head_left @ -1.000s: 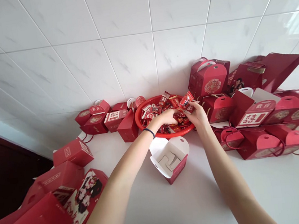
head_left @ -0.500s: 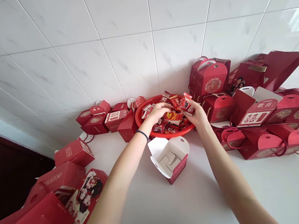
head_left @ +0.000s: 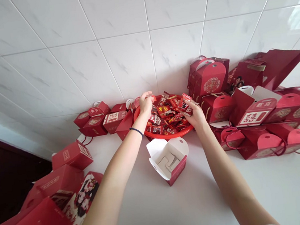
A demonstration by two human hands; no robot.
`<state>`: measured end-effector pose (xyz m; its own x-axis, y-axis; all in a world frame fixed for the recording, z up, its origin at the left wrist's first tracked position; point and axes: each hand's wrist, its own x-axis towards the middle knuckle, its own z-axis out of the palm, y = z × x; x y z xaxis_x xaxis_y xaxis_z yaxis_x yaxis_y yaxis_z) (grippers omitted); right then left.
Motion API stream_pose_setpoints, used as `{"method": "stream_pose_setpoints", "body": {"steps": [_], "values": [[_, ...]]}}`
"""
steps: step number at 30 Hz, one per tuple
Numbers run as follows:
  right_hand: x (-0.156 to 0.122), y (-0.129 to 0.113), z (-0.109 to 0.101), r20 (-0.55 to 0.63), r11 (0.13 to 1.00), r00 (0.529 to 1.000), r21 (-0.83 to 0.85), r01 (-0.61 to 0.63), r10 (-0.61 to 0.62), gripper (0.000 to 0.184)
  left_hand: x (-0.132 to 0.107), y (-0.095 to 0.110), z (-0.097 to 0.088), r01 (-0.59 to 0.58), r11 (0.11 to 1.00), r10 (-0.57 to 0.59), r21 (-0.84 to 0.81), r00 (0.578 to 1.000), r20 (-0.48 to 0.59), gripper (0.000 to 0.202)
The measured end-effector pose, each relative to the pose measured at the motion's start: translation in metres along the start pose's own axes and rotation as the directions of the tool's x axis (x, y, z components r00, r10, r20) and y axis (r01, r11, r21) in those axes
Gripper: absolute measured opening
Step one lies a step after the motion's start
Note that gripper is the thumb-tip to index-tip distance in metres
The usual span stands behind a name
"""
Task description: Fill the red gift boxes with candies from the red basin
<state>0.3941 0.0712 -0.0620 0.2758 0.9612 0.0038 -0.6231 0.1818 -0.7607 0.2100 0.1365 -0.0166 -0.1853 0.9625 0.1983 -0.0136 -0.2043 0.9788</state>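
Both forearms are bare, with a thin dark band (head_left: 136,130) (blue-black) just behind the left hand (head_left: 145,104).

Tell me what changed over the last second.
The left hand lifted out of the middle of the basin to its far left rim, fingers curled shut; what it holds, if anything, is unclear. The right hand keeps its sweets at the right side. The box stayed put.

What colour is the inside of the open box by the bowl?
The open box is white inside, head view.
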Motion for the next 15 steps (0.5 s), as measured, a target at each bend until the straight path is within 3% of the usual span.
{"method": "stream_pose_setpoints", "body": {"steps": [3, 7, 9, 12, 15], "values": [[-0.001, -0.002, 0.0, 0.007, 1.0, 1.0, -0.01, -0.017, 0.017, 0.022, -0.014, 0.003, 0.005, 0.044, 0.998, -0.037, -0.034, 0.98, 0.198, 0.037], [-0.003, -0.005, 0.001, 0.019, 1.0, 1.0, -0.008, -0.024, 0.024, 0.019, -0.028, 0.006, 0.007, 0.069, 0.998, -0.062, -0.001, 0.903, 0.425, 0.037], [-0.003, -0.005, 0.001, 0.032, 1.0, 0.999, -0.007, -0.026, 0.026, 0.019, -0.032, 0.007, 0.005, -0.031, 0.987, -0.062, 0.16, 0.835, 0.547, 0.037], [-0.004, -0.005, 0.002, 0.046, 1.0, 0.999, -0.008, -0.028, 0.029, 0.017, -0.036, 0.006, 0.001, -0.222, 0.894, -0.117, 0.389, 0.722, 0.681, 0.032], [-0.005, -0.006, 0.003, 0.051, 1.0, 0.998, -0.006, -0.03, 0.03, 0.015, -0.042, 0.005, 0.001, -0.309, 0.824, -0.162, 0.475, 0.675, 0.72, 0.023]]}}
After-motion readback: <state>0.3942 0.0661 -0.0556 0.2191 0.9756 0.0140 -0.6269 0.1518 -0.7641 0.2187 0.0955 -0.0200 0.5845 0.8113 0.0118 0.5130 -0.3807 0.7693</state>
